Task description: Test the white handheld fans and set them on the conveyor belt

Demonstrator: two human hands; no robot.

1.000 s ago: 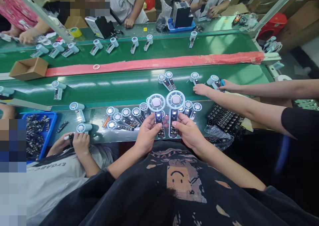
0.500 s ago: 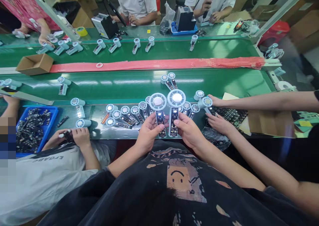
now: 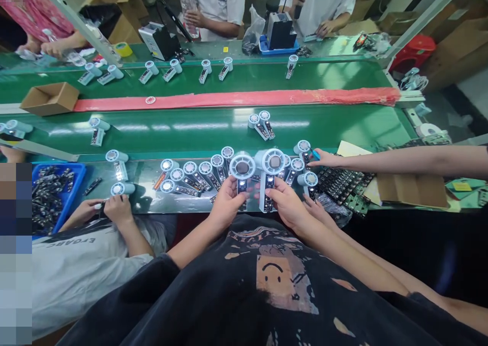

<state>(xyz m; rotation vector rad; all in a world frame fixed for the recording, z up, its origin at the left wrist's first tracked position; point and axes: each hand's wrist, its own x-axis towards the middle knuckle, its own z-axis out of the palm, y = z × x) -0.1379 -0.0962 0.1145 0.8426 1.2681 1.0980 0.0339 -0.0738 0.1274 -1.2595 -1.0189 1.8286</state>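
Observation:
My left hand [image 3: 225, 202] is closed round the handle of a light-blue handheld fan [image 3: 242, 167], its round grille facing up and a lit circuit board showing in the open handle. Close beside it, a second handheld fan [image 3: 273, 161] is gripped by my right hand [image 3: 285, 199], with the thumb on the exposed board. The two heads touch or nearly touch; I cannot tell which. Left of my hands, several similar fans [image 3: 190, 168] lie along the bench edge, and more fans [image 3: 296, 165] lie just to the right.
A co-worker's hand [image 3: 324, 159] with a blue tool reaches over a fan at right, near stacked circuit boards [image 3: 345, 183]. At left another person's hands [image 3: 119, 208] work beside a blue tray [image 3: 82, 175] of boards. Ahead runs a green conveyor [image 3: 183, 132] with a red strip [image 3: 229, 99].
Both fans in my hands have tipped and dropped slightly, so their heads sit lower and more of their sides shows. At right, the co-worker's fan has moved down onto the bench.

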